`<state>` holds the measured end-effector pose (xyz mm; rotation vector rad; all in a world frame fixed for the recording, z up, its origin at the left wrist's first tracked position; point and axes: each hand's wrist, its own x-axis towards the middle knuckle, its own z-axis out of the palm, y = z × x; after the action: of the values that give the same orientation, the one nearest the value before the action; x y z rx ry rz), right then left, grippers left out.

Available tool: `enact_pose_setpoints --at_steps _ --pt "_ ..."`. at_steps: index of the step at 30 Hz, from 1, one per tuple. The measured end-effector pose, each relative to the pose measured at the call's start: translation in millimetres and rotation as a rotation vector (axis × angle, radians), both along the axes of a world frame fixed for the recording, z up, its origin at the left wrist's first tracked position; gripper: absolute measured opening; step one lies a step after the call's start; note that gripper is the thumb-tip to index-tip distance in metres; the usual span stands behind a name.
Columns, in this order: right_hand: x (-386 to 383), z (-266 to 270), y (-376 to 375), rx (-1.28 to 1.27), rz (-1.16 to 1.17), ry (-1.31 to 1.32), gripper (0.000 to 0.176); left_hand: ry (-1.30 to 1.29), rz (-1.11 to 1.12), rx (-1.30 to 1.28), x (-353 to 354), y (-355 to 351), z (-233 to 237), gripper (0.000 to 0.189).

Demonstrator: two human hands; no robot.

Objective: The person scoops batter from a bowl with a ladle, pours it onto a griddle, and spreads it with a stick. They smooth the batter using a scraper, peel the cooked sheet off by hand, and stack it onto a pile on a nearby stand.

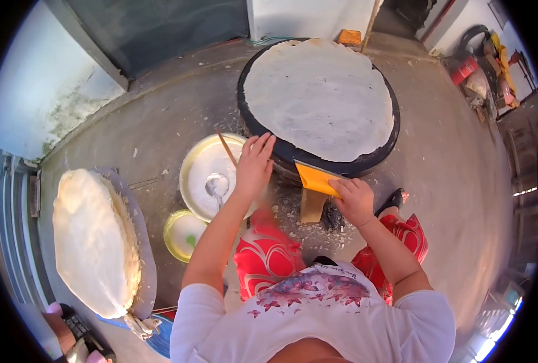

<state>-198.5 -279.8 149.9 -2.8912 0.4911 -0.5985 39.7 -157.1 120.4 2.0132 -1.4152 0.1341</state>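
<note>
A thin, pale pancake (317,97) covers most of a round black griddle (395,124) in front of me. My left hand (254,163) is at the griddle's near left rim, its fingers stretched out, close to the pancake's edge. In my right hand (355,201) is a yellow, flat scraper (316,178), held at the griddle's front edge with its far end by the black rim. To the left of the griddle stands a tub of white batter (199,175), partly behind my left forearm. A ladle (216,186) lies in the batter.
A wooden stick (226,147) leans in the tub. Beside it is a smaller yellow-green bowl (171,236) of whitish liquid. A thick stack of pale pancakes (93,242) lies at the left. An orange block (349,37) sits behind the griddle, and a fire extinguisher (464,71) stands far right.
</note>
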Motion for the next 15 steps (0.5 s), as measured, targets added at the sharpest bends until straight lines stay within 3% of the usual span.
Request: enact_pose_setpoints --at_steps 3,8,9,11,15 --pt "-9 -6 -5 -0.051 -0.003 0.007 0.04 -0.126 -0.088 0.03 3 -45 -16 0.055" --pt "4 -9 -19 -0.089 -0.057 -0.066 0.033 -0.252 -0.224 0.124 13 -89 -34 0.016" --pt "8 -11 -21 -0.085 -0.06 -0.067 0.033 -0.254 -0.228 0.129 14 -96 -30 0.016" --pt "19 -17 -22 -0.025 0.017 -0.074 0.037 -0.027 -0.151 0.203 18 -110 -22 0.006" --pt "41 -15 -19 -0.034 0.079 -0.039 0.032 0.017 -0.134 0.233 27 -131 -16 0.007"
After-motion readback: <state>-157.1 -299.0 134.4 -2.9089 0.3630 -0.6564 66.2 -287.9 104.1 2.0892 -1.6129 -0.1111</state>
